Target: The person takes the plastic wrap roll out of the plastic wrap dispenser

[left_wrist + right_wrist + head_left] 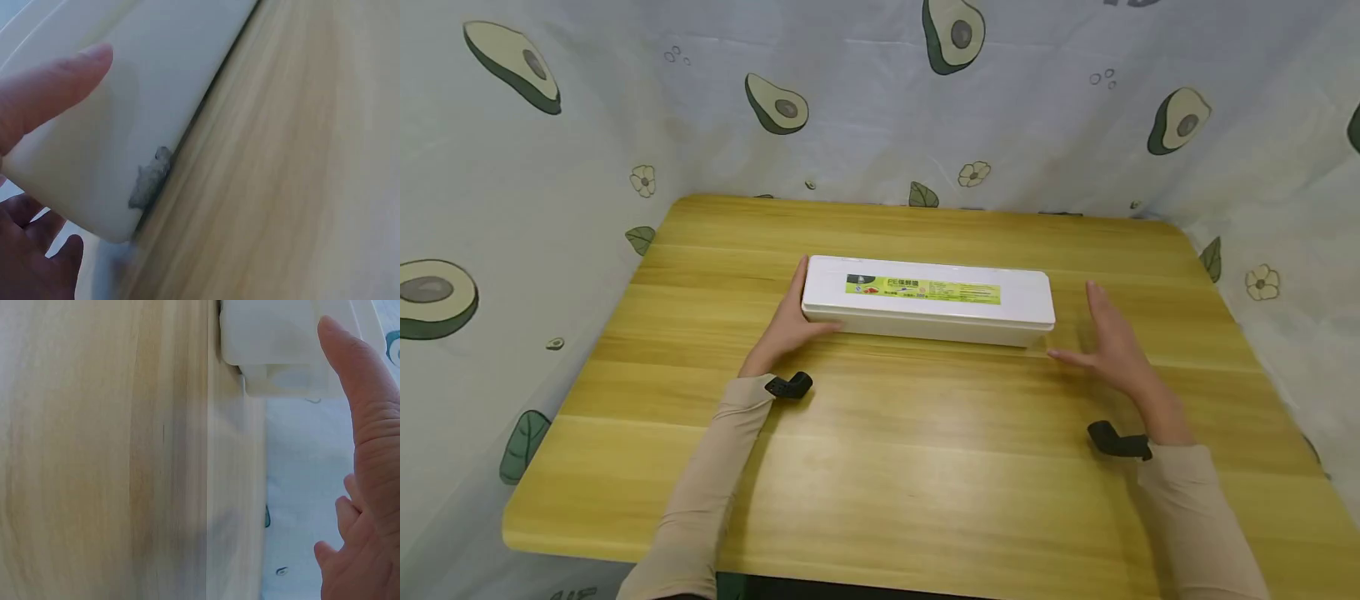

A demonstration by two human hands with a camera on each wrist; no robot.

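Observation:
A long white plastic box point(925, 324) with its lid on lies crosswise on the table; a green-yellow label point(922, 289) runs along the top. My left hand point(786, 327) is at its left end, fingers extended along that end and thumb lying over the front side. In the left wrist view the thumb point(56, 87) crosses the box wall point(156, 75), and the other fingers spread beyond the end. Off the right end, apart from the box, my right hand point(1116, 354) holds nothing, thumb and fingers spread. The right wrist view shows that thumb point(369, 381) overlapping the box end point(272, 337).
The wooden table point(880, 467) has rounded corners. A white cloth point(865, 142) printed with avocados hangs behind it and at both sides. A grey patch point(150, 180) marks the box wall near its bottom edge. Black bands point(1120, 442) sit at both wrists.

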